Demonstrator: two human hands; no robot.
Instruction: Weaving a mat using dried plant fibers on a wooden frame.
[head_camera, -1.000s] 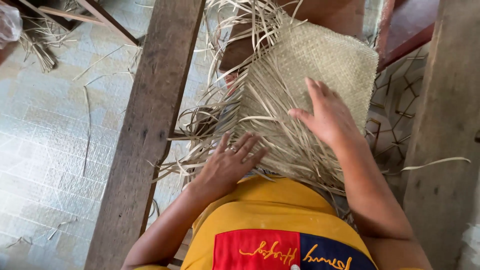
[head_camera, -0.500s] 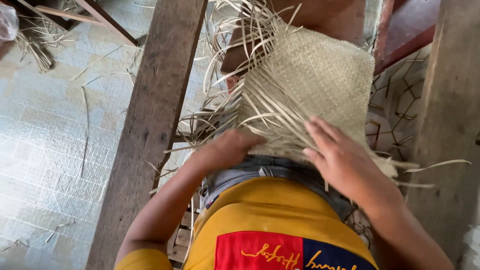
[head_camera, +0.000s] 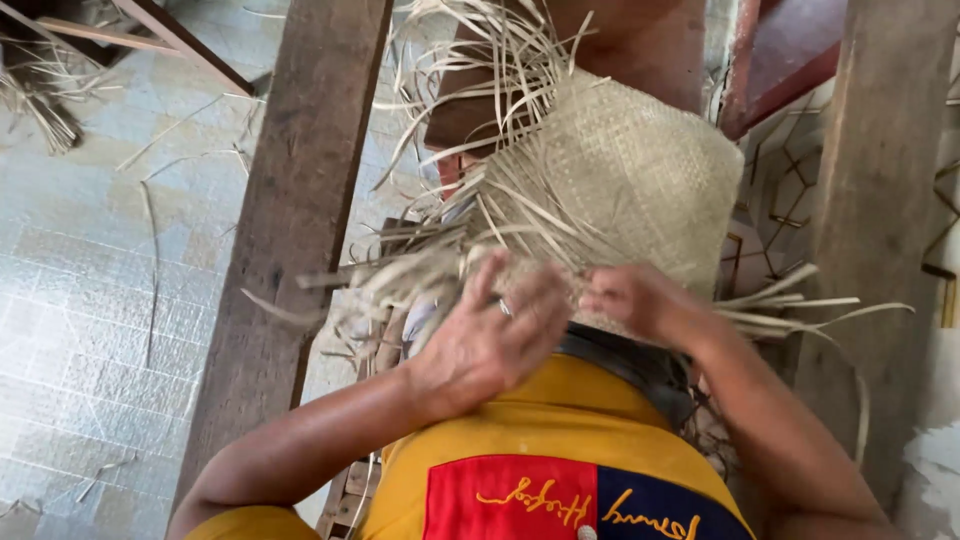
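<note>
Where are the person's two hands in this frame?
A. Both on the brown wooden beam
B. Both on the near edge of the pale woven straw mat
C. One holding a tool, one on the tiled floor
B: the left hand and right hand both meet the near edge of the pale woven straw mat, among its loose strands.

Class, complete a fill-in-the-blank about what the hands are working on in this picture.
1. Both hands rest on a woven ____ mat with loose strips.
2. The left hand wears a ____ on one finger.
3. The right hand lies at the mat's ____ edge.
4. The shirt is mainly ____.

Missing words: straw; ring; near; yellow
</note>
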